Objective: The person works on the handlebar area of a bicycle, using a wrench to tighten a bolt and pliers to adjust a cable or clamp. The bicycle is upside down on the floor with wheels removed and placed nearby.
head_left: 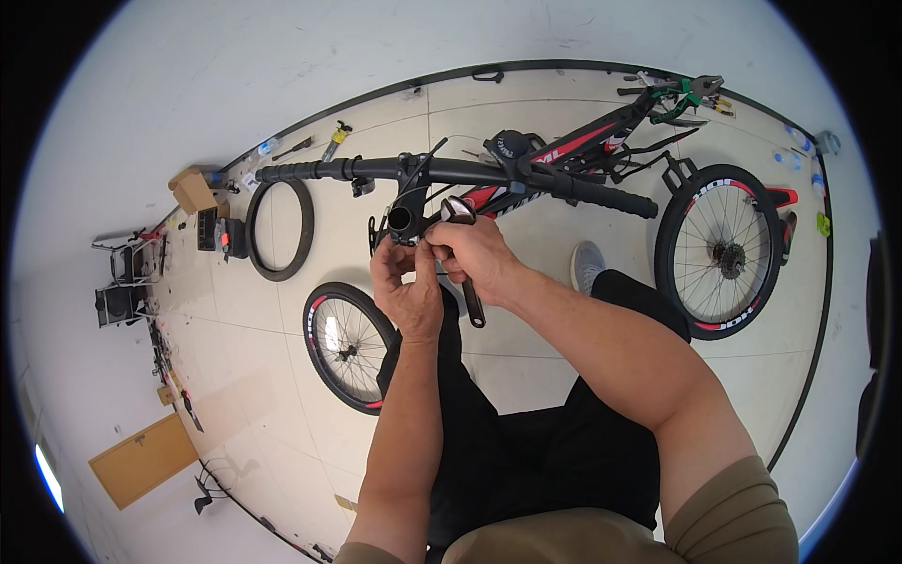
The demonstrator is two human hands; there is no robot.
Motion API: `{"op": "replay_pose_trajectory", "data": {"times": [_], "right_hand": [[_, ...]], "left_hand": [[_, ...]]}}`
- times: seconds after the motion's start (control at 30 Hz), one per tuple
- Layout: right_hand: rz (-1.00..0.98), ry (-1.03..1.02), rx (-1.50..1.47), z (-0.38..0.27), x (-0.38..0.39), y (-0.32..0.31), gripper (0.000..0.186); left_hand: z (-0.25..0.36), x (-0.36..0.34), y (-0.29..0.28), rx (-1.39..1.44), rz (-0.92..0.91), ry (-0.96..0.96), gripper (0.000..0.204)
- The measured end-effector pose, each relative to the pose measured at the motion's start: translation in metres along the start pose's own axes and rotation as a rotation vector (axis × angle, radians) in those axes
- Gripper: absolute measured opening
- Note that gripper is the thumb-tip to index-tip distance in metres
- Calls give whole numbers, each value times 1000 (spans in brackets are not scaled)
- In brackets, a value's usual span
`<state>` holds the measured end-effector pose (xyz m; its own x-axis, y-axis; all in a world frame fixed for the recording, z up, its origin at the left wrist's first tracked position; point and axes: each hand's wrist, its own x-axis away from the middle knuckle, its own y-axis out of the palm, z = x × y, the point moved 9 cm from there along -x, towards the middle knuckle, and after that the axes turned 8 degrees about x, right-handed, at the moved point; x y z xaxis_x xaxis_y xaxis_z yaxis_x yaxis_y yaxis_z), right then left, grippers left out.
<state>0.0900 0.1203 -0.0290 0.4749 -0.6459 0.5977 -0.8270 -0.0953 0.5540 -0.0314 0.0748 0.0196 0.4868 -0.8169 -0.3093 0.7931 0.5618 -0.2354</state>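
A bicycle frame (584, 141) in black, red and white stands in front of me, its wide black handlebar (451, 171) running left to right. Below the bar, a black tube (401, 220) shows its round open end towards me. Just under that end, my left hand (413, 299) is closed in a pinch at the tube's edge; whatever lies between the fingertips is hidden. My right hand (481, 258) is wrapped round an adjustable wrench (458, 209), whose silver jaws point up and whose dark handle hangs below the palm. Its thumb and fingertips meet the left fingertips.
A front wheel (346, 348) lies near my left leg, and a rear wheel (719, 252) is at right. A loose tyre (281, 230), an open cardboard box (195, 192) and a toolbox (229, 238) sit at left. Green-handled pliers (691, 97) are at the frame's far end.
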Motion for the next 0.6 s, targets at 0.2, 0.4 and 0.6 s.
{"op": "replay_pose_trajectory", "data": {"times": [0.2, 0.4, 0.6], "right_hand": [[5, -5, 21, -2, 1, 2, 22], [-21, 7, 56, -3, 5, 8, 22], [-25, 11, 48, -2, 3, 7, 21]], "left_hand": [[-17, 1, -5, 315, -40, -273, 27], [-35, -5, -3, 651, -67, -472, 22], [-35, -9, 1, 697, -76, -474, 18]]}}
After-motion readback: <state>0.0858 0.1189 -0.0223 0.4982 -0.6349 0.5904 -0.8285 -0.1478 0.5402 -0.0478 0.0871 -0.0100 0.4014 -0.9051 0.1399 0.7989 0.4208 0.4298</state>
